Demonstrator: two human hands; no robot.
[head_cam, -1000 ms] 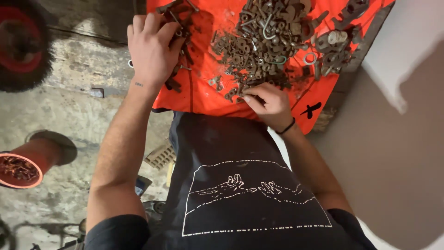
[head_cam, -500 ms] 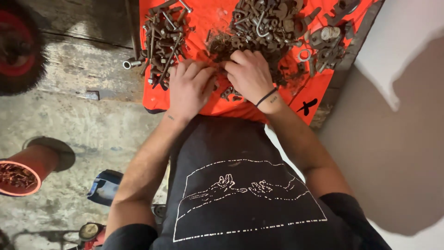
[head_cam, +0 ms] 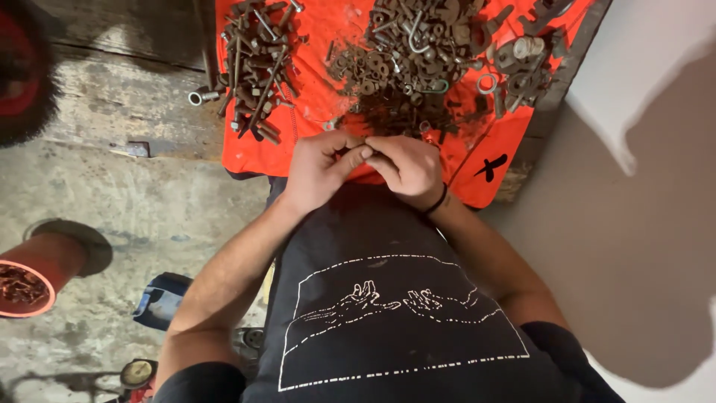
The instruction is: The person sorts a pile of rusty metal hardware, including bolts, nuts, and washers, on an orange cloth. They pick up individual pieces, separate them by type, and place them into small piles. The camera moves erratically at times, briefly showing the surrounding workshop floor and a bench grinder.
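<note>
The orange cloth (head_cam: pixel 321 149) filled the upper middle of the frame, and its near edge ran just above the person's black shirt (head_cam: pixel 388 313), so the two hands had only a narrow strip of bare cloth to work over. To the left of the cloth lay worn wooden boards (head_cam: pixel 119 97) and, lower down, a bare concrete floor (head_cam: pixel 149 216) with open room. To the right, a pale wall (head_cam: pixel 656 186) closed that side off.

The left hand (head_cam: pixel 317 168) and the right hand (head_cam: pixel 406 166) met at the centre of the frame, fingertips pressed together over a small dark piece (head_cam: pixel 363 145) pinched between them. Both hands were curled tight round it. The piece was almost wholly hidden by the fingers, so its shape, its long axis and the way it pointed could not be told.

Just above the hands sat a large heap of rusty hardware (head_cam: pixel 418 67), hooks, rings and washers tangled together, reaching nearly to the knuckles. A second pile of long rusty bolts (head_cam: pixel 257 63) lay in the upper left of the cloth, well apart from the hands, most of the bolts lying roughly up and down the frame. A black cross mark (head_cam: pixel 490 166) showed on the cloth just right of the right wrist. At the lower left edge stood a red container of small rusty parts (head_cam: pixel 30 283).
</note>
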